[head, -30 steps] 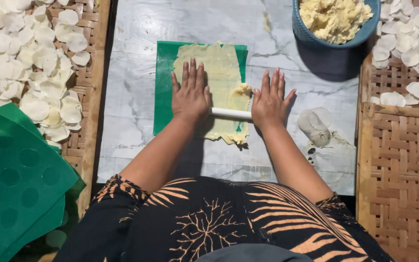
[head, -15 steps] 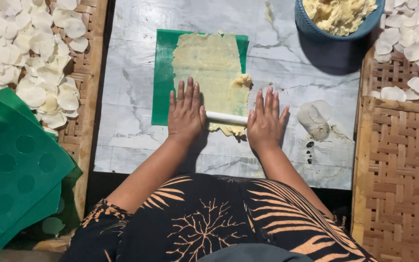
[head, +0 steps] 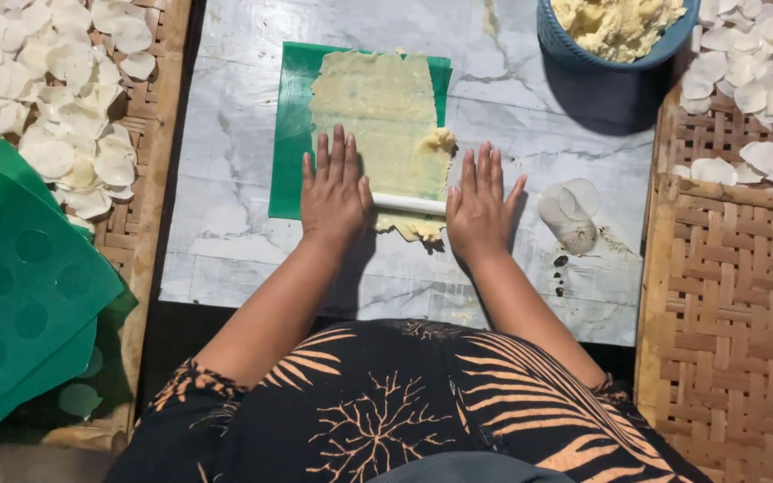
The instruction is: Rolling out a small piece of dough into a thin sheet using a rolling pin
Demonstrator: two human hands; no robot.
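Two hands, left hand [head: 335, 192] and right hand [head: 479, 204], fingers spread, palms flat on white rolling pin [head: 409, 204] across near end of yellow dough sheet [head: 378, 112], on green mat [head: 289, 143], marble slab [head: 225, 215]; blue bowl [head: 601, 67] far right.

Both bare forearms reach forward from the lower middle of the view, angling slightly towards each other as they rise, and end in hands held side by side, a short gap between them. The left hand [head: 335, 190] lies palm down and flat, its fingers straight, close together and pointing away from the body, the thumb lying out to the inner side. The right hand [head: 478, 206] matches it, palm down with fingers extended and a little more spread, the little finger splayed outward. Both wrists are nearly straight, in line with the forearms. Neither hand is curled or gripping.
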